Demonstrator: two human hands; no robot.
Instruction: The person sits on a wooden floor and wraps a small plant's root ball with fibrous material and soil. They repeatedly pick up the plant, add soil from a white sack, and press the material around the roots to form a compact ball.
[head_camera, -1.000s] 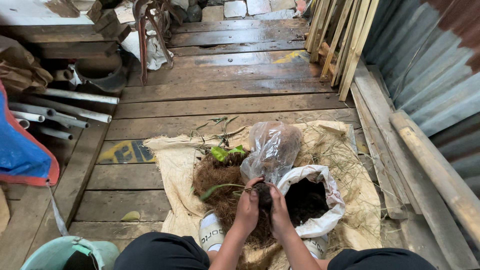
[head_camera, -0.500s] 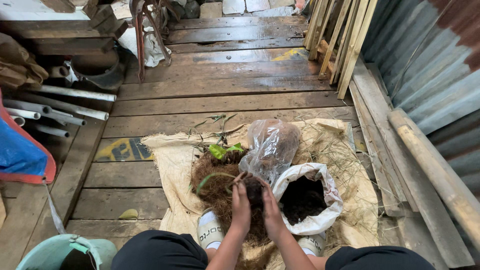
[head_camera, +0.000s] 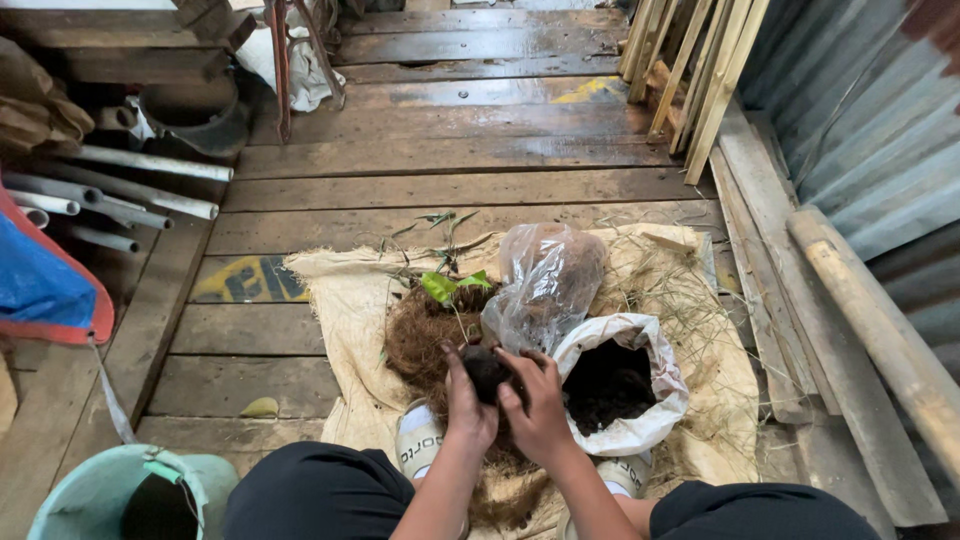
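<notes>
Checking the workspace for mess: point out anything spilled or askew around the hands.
Loose dry straw lies scattered over the burlap sheet beside the white soil sack. Both hands, left and right, cup a dark soil ball. Nothing else stands out.

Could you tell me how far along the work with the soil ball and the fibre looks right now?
Done: the white sack of dark soil stands open, and brown fibre is heaped on the burlap sheet. In hand: the left hand and right hand press a dark soil ball between them. Left: the ball is bare, with no fibre around it, and the green seedling lies apart.
</notes>
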